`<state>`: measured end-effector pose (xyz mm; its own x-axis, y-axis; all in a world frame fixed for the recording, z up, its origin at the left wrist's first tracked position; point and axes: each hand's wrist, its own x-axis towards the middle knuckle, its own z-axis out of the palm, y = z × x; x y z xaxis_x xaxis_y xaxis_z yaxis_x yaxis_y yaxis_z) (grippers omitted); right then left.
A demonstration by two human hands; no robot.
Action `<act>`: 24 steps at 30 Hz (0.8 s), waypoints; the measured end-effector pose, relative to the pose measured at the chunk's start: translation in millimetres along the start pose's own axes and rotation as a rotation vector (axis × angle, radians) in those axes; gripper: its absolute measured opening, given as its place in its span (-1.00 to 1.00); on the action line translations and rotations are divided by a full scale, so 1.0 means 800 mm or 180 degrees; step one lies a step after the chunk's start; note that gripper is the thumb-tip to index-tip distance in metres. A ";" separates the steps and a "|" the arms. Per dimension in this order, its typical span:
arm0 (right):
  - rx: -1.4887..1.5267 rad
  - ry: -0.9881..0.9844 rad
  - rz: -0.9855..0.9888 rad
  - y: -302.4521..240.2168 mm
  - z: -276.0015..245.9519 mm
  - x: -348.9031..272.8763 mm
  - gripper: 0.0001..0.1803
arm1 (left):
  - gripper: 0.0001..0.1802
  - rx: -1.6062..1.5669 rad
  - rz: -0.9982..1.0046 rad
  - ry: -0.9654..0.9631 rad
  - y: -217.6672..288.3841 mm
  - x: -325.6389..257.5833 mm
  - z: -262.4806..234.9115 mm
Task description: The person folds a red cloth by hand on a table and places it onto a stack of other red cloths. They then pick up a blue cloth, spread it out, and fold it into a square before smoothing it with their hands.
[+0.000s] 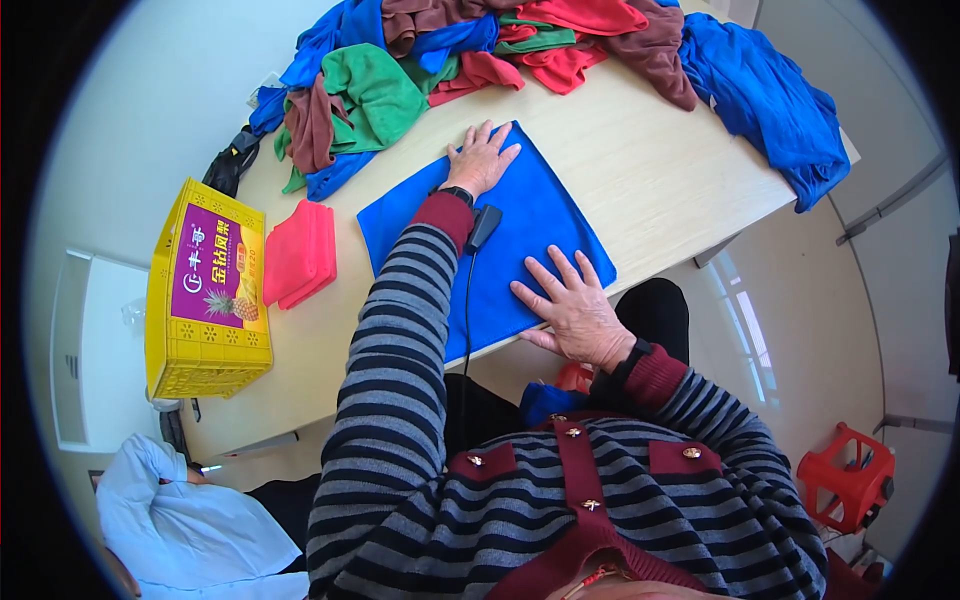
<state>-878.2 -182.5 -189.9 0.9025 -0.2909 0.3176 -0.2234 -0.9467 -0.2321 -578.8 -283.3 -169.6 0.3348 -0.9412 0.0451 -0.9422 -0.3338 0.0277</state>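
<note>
A flat royal-blue square cloth (500,245) is lying on the pale wood-grain tabletop (650,170), beside a folded coral-pink cloth stack (298,254) and a yellow plastic crate (205,290) showing a purple label. Behind, a heap of blue, green, red and brown cloths (500,50) is piling up, and grey-and-navy striped knit sleeves with maroon cuffs (400,330) are showing.

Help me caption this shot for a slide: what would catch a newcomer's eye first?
Both hands pressed flat on a blue cloth spread at the table's near edge: left hand at its far corner, right hand at its near side. Beyond lies a heap of cloths in many colours; at left, a yellow crate beside a folded pink cloth.
</note>
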 end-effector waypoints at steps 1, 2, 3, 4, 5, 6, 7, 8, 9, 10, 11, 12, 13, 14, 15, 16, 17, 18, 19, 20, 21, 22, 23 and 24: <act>-0.0011 0.0010 -0.0011 0.000 0.001 0.001 -0.20 | -0.30 0.0135 -0.0069 0.0062 0.000 -0.003 0.000; -0.0010 0.0016 -0.0038 -0.001 0.002 0.002 -0.20 | -0.30 0.0271 -0.0140 0.0121 0.000 -0.007 0.000; -0.0004 0.0007 -0.0040 0.000 0.003 0.002 -0.20 | -0.30 0.0264 -0.0129 0.0116 0.008 -0.011 0.005; 0.0006 -0.0004 -0.0043 0.002 0.005 0.001 -0.20 | -0.30 0.0257 0.0076 0.0244 0.019 -0.016 0.012; 0.0014 -0.0011 -0.0035 0.003 0.006 0.001 -0.20 | -0.30 0.0255 0.0275 0.0370 0.028 -0.022 0.018; 0.0005 0.0016 -0.0020 0.005 0.006 0.000 -0.20 | -0.30 0.0249 0.0472 0.0492 0.036 -0.025 0.022; 0.0002 0.0037 -0.0018 0.006 0.006 -0.001 -0.20 | -0.30 0.0246 0.0458 0.0473 0.039 -0.026 0.022; -0.0004 0.0055 -0.0015 0.007 0.006 -0.002 -0.20 | -0.30 0.0085 0.0413 0.0380 0.042 -0.024 0.022; 0.0007 0.0033 -0.0017 0.006 0.006 -0.004 -0.20 | -0.30 -0.0082 0.0368 0.0288 0.045 -0.021 0.021; 0.0012 0.0055 -0.0004 0.005 0.005 -0.003 -0.21 | -0.30 -0.0242 0.0314 0.0208 0.044 -0.018 0.022; 0.0012 0.0077 0.0010 0.004 0.004 -0.003 -0.21 | -0.30 -0.0251 0.0294 0.0205 0.043 -0.015 0.022; 0.0003 0.0106 0.0001 0.005 0.002 -0.001 -0.22 | -0.29 -0.0229 0.0255 0.0196 0.039 -0.010 0.021; -0.0007 0.0100 -0.0039 0.005 0.001 0.000 -0.22 | -0.29 -0.0208 0.0215 0.0192 0.036 -0.005 0.018; 0.0004 0.0114 -0.0037 0.003 0.001 0.000 -0.23 | -0.29 -0.0186 0.0172 0.0193 0.033 -0.001 0.015; 0.0021 0.0133 -0.0055 0.000 0.001 0.000 -0.24 | -0.29 -0.0183 0.0115 0.0230 0.028 0.002 0.014; 0.0041 0.0154 -0.0084 -0.004 0.001 0.002 -0.24 | -0.28 -0.0204 0.0089 0.0210 0.025 0.003 0.014; 0.0041 0.0161 -0.0174 -0.009 0.001 0.006 -0.24 | -0.28 -0.0221 0.0053 0.0195 0.019 0.002 0.012; 0.0047 0.0165 -0.0141 -0.009 0.001 0.006 -0.25 | -0.28 -0.0262 0.0044 0.0165 0.020 0.000 0.009; 0.0059 0.0172 -0.0120 -0.009 0.001 0.006 -0.26 | -0.28 -0.0267 -0.0018 0.0197 0.014 -0.008 0.005; 0.0079 0.0181 -0.0107 -0.009 0.001 0.008 -0.26 | -0.27 -0.0212 0.0008 0.0264 0.006 -0.020 0.002; 0.0086 0.0168 -0.0134 -0.008 0.000 0.007 -0.26 | -0.26 -0.0163 0.0076 0.0299 0.005 -0.034 0.000; 0.0034 0.0186 -0.0126 -0.005 -0.001 0.008 -0.26 | -0.26 -0.0110 0.0141 0.0332 0.004 -0.049 -0.002; -0.0009 0.0197 -0.0085 -0.002 -0.001 0.005 -0.27 | -0.26 -0.0112 0.0134 0.0305 0.000 -0.069 -0.005; -0.0053 0.0208 -0.0037 0.000 -0.001 0.001 -0.27 | -0.25 -0.0199 0.0063 0.0291 -0.011 -0.091 -0.010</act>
<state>-877.3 -182.8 -189.0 0.8793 -0.2878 0.3795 -0.2197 -0.9521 -0.2129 -595.2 -211.3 -164.9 0.3184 -0.9380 0.1371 -0.9471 -0.3087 0.0879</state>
